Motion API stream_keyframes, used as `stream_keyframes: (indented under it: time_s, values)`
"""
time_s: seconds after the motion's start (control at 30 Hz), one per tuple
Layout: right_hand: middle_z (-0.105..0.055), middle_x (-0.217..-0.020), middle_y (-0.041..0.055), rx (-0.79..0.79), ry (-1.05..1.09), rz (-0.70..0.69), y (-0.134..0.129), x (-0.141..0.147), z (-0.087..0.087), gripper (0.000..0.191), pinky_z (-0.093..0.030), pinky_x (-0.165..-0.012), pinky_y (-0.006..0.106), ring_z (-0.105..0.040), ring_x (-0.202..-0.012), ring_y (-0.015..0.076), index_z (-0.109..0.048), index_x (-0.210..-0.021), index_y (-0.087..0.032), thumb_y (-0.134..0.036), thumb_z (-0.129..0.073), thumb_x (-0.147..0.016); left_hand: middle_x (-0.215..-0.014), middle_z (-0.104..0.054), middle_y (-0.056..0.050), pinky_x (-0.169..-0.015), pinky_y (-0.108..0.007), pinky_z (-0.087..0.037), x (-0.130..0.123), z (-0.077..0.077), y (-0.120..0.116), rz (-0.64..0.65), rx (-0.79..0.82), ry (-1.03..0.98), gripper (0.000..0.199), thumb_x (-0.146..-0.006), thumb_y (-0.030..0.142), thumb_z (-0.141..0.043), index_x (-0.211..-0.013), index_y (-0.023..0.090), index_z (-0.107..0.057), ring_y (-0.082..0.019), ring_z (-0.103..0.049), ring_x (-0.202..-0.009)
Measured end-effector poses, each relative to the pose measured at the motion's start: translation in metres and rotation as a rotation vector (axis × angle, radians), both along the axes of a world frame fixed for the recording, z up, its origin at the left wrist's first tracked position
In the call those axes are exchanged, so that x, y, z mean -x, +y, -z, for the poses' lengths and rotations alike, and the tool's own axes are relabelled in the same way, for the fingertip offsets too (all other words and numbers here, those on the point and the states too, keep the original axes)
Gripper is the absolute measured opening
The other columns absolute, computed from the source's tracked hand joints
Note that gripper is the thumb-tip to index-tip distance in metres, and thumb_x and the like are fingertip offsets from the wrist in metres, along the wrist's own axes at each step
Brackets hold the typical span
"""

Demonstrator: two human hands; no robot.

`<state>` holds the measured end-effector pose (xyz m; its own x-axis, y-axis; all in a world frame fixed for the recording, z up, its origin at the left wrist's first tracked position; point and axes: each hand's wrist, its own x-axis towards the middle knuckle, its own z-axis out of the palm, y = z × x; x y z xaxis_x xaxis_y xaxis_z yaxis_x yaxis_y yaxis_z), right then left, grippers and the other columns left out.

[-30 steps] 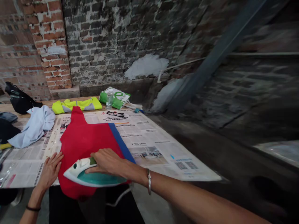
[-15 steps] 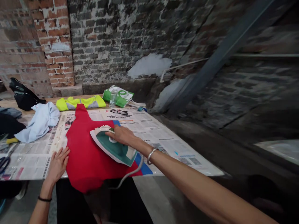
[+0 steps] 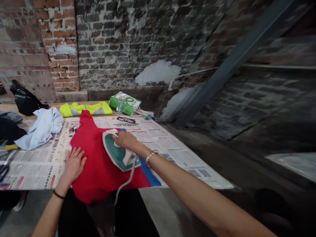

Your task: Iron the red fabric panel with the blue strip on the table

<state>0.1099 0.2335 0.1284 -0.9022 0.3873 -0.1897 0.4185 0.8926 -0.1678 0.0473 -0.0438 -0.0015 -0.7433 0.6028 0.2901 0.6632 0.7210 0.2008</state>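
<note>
A teal and white clothes iron (image 3: 117, 152) rests on a red piece of fabric (image 3: 92, 164) with a blue strip along its right edge. My right hand (image 3: 126, 140) is wrapped round the iron's handle, and the cord trails from its rear over the table's front edge. My left hand (image 3: 75, 163) lies flat with fingers spread on the left side of the red fabric. The fabric's lower end hangs over the front edge, and its narrow part points to the back of the table.
Newspaper (image 3: 170, 148) covers the table. Behind lie eyeglasses (image 3: 126, 119), a yellow reflective vest (image 3: 85, 109), a clear bottle (image 3: 120, 104) and a green-white bag (image 3: 129, 107). Leftward are a light blue garment (image 3: 43, 126), scissors (image 3: 5, 169) and a black bag (image 3: 24, 98). A brick wall (image 3: 111, 46) stands behind.
The iron has shifted right and turned, its tip now pointing more away from me. My left hand has moved right, from the fabric's edge onto the fabric.
</note>
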Motion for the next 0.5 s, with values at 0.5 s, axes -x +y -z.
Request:
stream_keyframes:
  time_s: [0.5]
  values:
    - [-0.076, -0.071, 0.0111, 0.183, -0.089, -0.125, 0.028, 0.020, 0.002, 0.044, -0.049, -0.077, 0.029, -0.074, -0.079, 0.0237, -0.074, -0.092, -0.014, -0.044, -0.045, -0.105, -0.152, -0.054, -0.016, -0.122, -0.062, -0.027, 0.047, 0.003, 0.019, -0.057, 0.071, -0.060, 0.051, -0.103, 0.051, -0.044, -0.141, 0.020, -0.059, -0.033, -0.046, -0.145]
